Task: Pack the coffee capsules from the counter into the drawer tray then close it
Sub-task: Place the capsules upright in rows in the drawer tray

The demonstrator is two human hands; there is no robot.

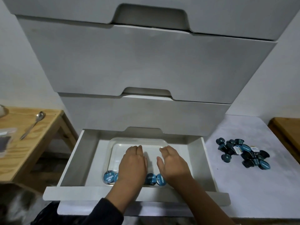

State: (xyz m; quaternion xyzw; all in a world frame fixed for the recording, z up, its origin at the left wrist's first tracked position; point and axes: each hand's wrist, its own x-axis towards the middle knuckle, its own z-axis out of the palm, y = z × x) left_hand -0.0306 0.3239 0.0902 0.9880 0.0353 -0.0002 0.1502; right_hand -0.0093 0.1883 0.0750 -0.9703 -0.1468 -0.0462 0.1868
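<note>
Both hands sit over the clear plastic tray [113,142] in the open drawer [90,159]: left hand [132,161] flat, fingers straight and together; right hand [172,159] relaxed, fingers loosely spread, holding nothing. A row of blue coffee capsules [108,177] stands foil-up along the tray's near edge, partly hidden by my wrists. The loose capsule pile [243,153] waits on the white counter [243,184] to the right, well apart from the drawer. My read: fetch with the right hand, a few per trip, set each foil-up touching its neighbour, build rows backward; left hand steadies the tray so it doesn't slide.
</note>
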